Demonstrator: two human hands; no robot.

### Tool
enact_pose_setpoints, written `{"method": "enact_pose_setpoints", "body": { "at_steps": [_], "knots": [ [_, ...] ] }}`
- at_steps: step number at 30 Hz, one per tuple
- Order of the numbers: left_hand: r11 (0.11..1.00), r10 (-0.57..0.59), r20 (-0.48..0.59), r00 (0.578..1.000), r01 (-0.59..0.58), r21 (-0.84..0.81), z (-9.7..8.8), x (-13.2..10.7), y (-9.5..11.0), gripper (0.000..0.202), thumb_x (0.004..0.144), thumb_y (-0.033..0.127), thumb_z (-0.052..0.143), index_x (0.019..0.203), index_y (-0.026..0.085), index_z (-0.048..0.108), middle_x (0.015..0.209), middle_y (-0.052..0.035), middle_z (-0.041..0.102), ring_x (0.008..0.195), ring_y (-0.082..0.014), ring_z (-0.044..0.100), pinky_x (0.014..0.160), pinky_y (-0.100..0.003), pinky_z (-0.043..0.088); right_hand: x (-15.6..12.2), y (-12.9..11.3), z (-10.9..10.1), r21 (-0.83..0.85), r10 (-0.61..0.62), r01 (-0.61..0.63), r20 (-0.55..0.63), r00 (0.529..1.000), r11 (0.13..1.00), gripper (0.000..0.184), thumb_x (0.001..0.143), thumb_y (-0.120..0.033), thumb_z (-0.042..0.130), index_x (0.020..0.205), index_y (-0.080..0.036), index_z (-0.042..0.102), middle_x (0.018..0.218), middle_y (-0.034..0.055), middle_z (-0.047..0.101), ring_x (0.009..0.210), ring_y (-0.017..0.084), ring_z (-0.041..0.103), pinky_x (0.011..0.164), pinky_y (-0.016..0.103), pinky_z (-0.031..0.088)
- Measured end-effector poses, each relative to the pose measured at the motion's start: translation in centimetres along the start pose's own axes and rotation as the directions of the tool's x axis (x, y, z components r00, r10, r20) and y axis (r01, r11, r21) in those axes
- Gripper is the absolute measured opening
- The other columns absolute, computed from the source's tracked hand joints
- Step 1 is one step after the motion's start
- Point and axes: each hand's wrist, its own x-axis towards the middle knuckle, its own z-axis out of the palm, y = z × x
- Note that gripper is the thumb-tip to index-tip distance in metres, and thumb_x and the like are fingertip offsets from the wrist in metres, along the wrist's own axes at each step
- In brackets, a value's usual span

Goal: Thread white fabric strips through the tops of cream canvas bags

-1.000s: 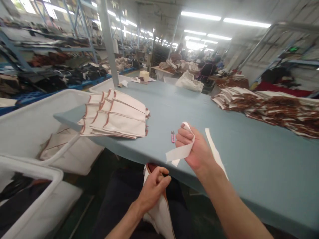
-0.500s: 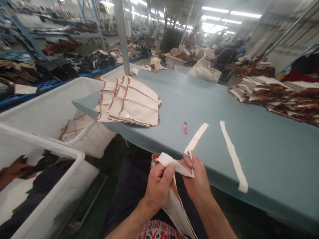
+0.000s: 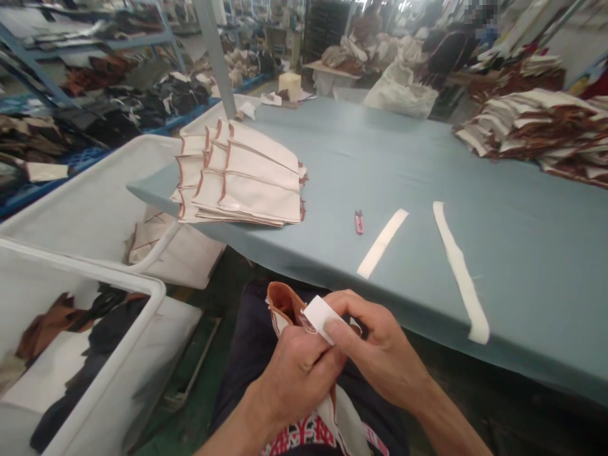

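Note:
Over my lap, my left hand (image 3: pixel 301 364) is closed around a cream fabric piece with brown lining (image 3: pixel 284 299). Its brown-lined opening sticks up beyond the knuckles, and the lower part hangs down toward my shirt. My right hand (image 3: pixel 380 345) pinches a short white strip (image 3: pixel 319 314) between thumb and fingers, right at the edge of the fabric piece. The hands touch, so part of the strip is hidden. On the blue-green table ahead lie pink-handled thread snips (image 3: pixel 359 221) and two loose cream strips, a shorter one (image 3: pixel 384 243) and a longer one (image 3: pixel 460 272).
A stack of cream pieces with brown edging (image 3: pixel 256 180) lies at the table's left end. A larger cream and brown pile (image 3: pixel 536 130) sits at the right. White bins (image 3: pixel 95 183) holding fabric stand on my left. A person (image 3: pixel 451 50) is in the background.
My right hand has turned over and moved in against my left, now gripping the white strip that both hands held stretched before. The view has tilted downward.

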Motion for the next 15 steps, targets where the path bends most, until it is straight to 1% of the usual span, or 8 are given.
{"method": "enact_pose_setpoints", "body": {
  "at_steps": [2, 4, 7, 9, 11, 13, 14, 15],
  "knots": [
    [1.0, 0.007, -0.004, 1.0, -0.007, -0.008, 0.2, 0.1, -0.1, 0.041, 0.102, 0.02, 0.047, 0.067, 0.015, 0.068, 0.066, -0.0061, 0.07, 0.061, -0.0155, 0.062, 0.061, -0.027, 0.042, -0.2, 0.0, 0.7, 0.044, 0.023, -0.021, -0.047, 0.999, 0.999, 0.019, 0.096, -0.034, 0.06, 0.086, -0.022, 0.072, 0.09, 0.0022, 0.074, 0.084, 0.019, 0.068, 0.077, 0.028, 0.05],
    [1.0, -0.015, -0.008, 1.0, 0.015, -0.018, 0.4, 0.1, -0.3, 0.04, 0.101, 0.019, 0.047, 0.066, 0.015, 0.066, 0.067, -0.0064, 0.07, 0.062, -0.0156, 0.063, 0.062, -0.027, 0.043, -0.4, 0.5, 1.3, 0.114, 0.081, -0.073, -0.062, 0.995, 0.991, 0.023, 0.097, -0.038, 0.06, 0.088, -0.021, 0.072, 0.086, 0.0025, 0.074, 0.078, 0.019, 0.067, 0.072, 0.028, 0.05],
    [0.996, -0.082, 0.004, 0.997, 0.082, -0.028, 0.4, 0.2, -0.2, 0.041, 0.1, 0.021, 0.047, 0.061, 0.016, 0.061, 0.061, -0.004, 0.065, 0.057, -0.0143, 0.058, 0.059, -0.027, 0.04, -0.4, 1.3, 2.0, 0.237, 0.148, -0.126, -0.08, 0.986, 0.963, 0.025, 0.095, -0.042, 0.063, 0.086, -0.02, 0.072, 0.08, 0.0025, 0.073, 0.072, 0.019, 0.065, 0.067, 0.028, 0.05],
    [0.984, -0.159, 0.007, 0.987, 0.159, -0.083, 0.3, 0.1, 0.0, 0.038, 0.1, 0.028, 0.049, 0.065, 0.017, 0.06, 0.059, -0.0012, 0.059, 0.055, -0.0133, 0.052, 0.057, -0.027, 0.038, 0.0, 1.9, 2.5, 0.316, 0.17, -0.111, -0.166, 0.971, 0.942, 0.027, 0.095, -0.044, 0.064, 0.082, -0.02, 0.069, 0.075, 0.0016, 0.07, 0.068, 0.017, 0.062, 0.064, 0.027, 0.049],
    [0.94, -0.288, -0.024, 0.957, 0.278, -0.198, 0.1, -0.1, 0.0, 0.034, 0.102, 0.041, 0.048, 0.079, 0.019, 0.061, 0.065, 0.0001, 0.057, 0.057, -0.0136, 0.049, 0.058, -0.026, 0.038, 0.6, 2.8, 2.9, 0.39, 0.205, -0.066, -0.328, 0.922, 0.919, 0.031, 0.097, -0.046, 0.061, 0.078, -0.021, 0.065, 0.072, 0.0, 0.066, 0.065, 0.015, 0.058, 0.062, 0.026, 0.047],
    [0.868, -0.417, -0.069, 0.906, 0.375, -0.325, 0.0, -0.6, -0.2, 0.042, 0.104, 0.056, 0.039, 0.09, 0.021, 0.056, 0.072, -0.0003, 0.055, 0.063, -0.0148, 0.047, 0.059, -0.026, 0.039, 0.9, 4.1, 3.3, 0.444, 0.247, -0.019, -0.463, 0.851, 0.896, 0.034, 0.1, -0.046, 0.057, 0.076, -0.022, 0.06, 0.069, -0.0018, 0.061, 0.062, 0.014, 0.055, 0.061, 0.026, 0.045],
    [0.836, -0.46, -0.086, 0.884, 0.399, -0.377, 0.0, -0.8, -0.5, 0.048, 0.103, 0.063, 0.033, 0.089, 0.021, 0.052, 0.074, -0.0005, 0.053, 0.065, -0.0153, 0.045, 0.06, -0.026, 0.039, 0.8, 4.8, 3.6, 0.466, 0.269, -0.013, -0.486, 0.832, 0.884, 0.035, 0.1, -0.047, 0.056, 0.075, -0.023, 0.057, 0.067, -0.0026, 0.059, 0.061, 0.013, 0.052, 0.06, 0.026, 0.044],
    [0.812, -0.485, -0.097, 0.869, 0.407, -0.418, 0.0, -1.1, -0.8, 0.053, 0.103, 0.067, 0.027, 0.085, 0.022, 0.048, 0.074, -0.0004, 0.049, 0.065, -0.0157, 0.042, 0.06, -0.027, 0.039, 0.6, 5.4, 3.9, 0.484, 0.287, -0.024, -0.479, 0.83, 0.875, 0.037, 0.101, -0.048, 0.056, 0.074, -0.023, 0.055, 0.065, -0.0035, 0.056, 0.058, 0.013, 0.05, 0.058, 0.026, 0.043]
  ]
}}
